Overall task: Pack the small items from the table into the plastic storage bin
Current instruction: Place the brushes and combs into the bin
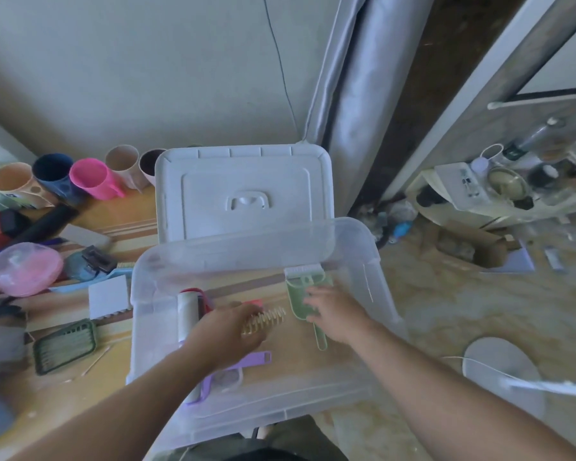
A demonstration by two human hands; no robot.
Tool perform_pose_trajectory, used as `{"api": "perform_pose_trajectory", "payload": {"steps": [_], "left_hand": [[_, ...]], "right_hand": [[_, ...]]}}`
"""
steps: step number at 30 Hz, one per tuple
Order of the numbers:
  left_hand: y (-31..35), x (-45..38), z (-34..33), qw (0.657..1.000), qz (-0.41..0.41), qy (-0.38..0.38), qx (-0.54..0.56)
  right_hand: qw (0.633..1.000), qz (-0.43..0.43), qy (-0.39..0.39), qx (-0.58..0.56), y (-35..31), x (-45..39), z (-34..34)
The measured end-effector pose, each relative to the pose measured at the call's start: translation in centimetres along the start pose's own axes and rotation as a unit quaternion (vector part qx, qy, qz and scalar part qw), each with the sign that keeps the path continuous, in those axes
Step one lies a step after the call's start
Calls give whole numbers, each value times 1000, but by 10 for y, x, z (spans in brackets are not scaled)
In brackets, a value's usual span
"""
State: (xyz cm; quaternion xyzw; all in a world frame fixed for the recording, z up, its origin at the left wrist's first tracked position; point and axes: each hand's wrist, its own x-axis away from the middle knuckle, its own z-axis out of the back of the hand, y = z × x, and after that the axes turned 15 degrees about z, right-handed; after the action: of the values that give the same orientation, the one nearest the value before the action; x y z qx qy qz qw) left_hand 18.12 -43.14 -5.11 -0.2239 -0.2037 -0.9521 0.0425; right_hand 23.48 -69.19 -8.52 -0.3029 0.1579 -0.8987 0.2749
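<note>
1. Nearest the viewer, the clear plastic storage bin sat at the near right end of the bench, with its near wall hanging over the person's lap and both forearms reaching in over that wall.
2. Inside, a purple tool lay on the bin floor under the left forearm, its long axis running left to right.
3. The left hand was closed around a gold-coloured spiral clip, held low over the middle of the bin floor, the clip's long axis pointing right and slightly far.
4. The right hand rested with fingers spread on a green scoop; whether it gripped the scoop could not be told. The scoop's handle pointed near, its mouth far.
5. Bare floor lay between the two hands and nearer, probably room enough to set the clip down.
6. A lint roller lay along the bin's left side.
7. Left on the bench, a dark green soap tray, a white card and a pink lidded bowl remained unpacked, nearer the left hand.
8. Farthest, the white lid stood propped behind the bin, with cups to its left.
</note>
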Motion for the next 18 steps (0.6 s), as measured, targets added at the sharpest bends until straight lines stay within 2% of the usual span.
{"api": "perform_pose_trajectory", "payload": {"steps": [2, 3, 7, 11, 15, 18], "left_hand": [[3, -2, -3, 1000, 2, -12, -6], [4, -4, -4, 1000, 2, -18, -6], [12, -10, -8, 999, -10, -30, 1], [23, -7, -11, 996, 35, -41, 66], [26, -9, -8, 993, 41, -54, 100], [19, -10, -4, 970, 77, -111, 204]], "right_hand": [[993, -27, -111, 40, 1, 4, -6], [993, -29, -112, 35, 0, 6, -7], [999, -4, 30, -35, -12, 10, 8], [985, 127, 73, -91, -41, 9, 18], [979, 182, 87, 9, -55, 1, 11], [967, 199, 149, 62, -57, -8, 1]]}}
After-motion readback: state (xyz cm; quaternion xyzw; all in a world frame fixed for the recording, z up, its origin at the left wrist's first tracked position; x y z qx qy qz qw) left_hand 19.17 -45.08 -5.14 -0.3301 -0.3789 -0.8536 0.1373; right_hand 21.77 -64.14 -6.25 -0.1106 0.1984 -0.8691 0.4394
